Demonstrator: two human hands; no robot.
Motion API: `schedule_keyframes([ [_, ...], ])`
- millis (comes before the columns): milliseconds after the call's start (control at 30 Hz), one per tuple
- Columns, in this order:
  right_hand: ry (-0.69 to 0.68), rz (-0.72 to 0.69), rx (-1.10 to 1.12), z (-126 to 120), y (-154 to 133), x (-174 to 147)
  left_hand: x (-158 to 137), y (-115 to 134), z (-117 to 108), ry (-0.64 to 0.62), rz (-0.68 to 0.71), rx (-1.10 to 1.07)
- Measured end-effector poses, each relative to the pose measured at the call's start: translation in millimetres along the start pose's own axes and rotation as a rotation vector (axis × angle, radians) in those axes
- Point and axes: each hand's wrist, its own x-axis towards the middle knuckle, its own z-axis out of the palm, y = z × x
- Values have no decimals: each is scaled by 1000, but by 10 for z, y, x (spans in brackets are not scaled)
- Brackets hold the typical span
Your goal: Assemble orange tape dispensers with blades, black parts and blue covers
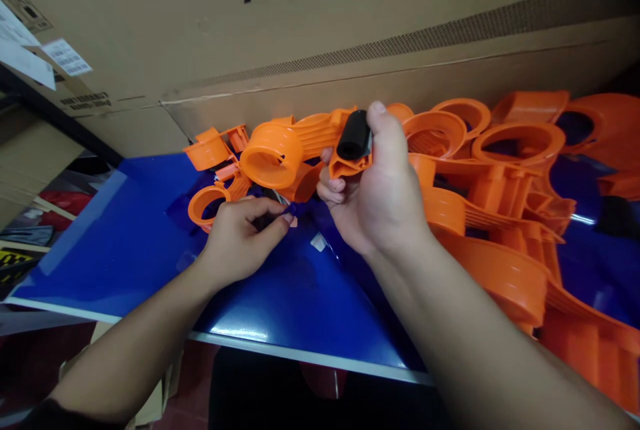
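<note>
My right hand (pixel 393 197) is wrapped round an orange tape dispenser (pixel 320 133), held tilted above the blue table. A black roller (pixel 354 135) sits at the dispenser's near end, beside my thumb, and its round hub points to the left. Low over the table, my left hand (pixel 240 237) has thumb and forefinger pinched together. What lies between those fingertips is too small and dark to make out. Just left of the held dispenser, more orange dispenser parts (pixel 206 150) lie on the table, partly behind my left hand.
Several orange tape dispensers (pixel 505 270) are heaped along the right side, under and beyond my right forearm. A large cardboard box (pixel 300 37) stands behind the blue table (pixel 150 243). A small clear scrap (pixel 319 241) lies on the tabletop. The table's pale front edge (pixel 300 353) runs nearest me.
</note>
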Motion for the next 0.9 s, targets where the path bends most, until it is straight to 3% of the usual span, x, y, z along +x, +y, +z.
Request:
schedule_keyframes([
  [100,20,10,6,-9,-9,17,7,0,-42,-8,-124,-323],
  [467,-10,-9,3,-66,78,68,-10,24,-28,-40,-382,-766],
  [633,-1,-22,40,-46,145,45,-27,40,2,-26,-379,-803],
  [800,26,-115,60,-66,285,16,-74,134,86,85,-334,-682],
  [900,78,-142,65,-45,339,-24,-124,169,132,49,-327,-603],
])
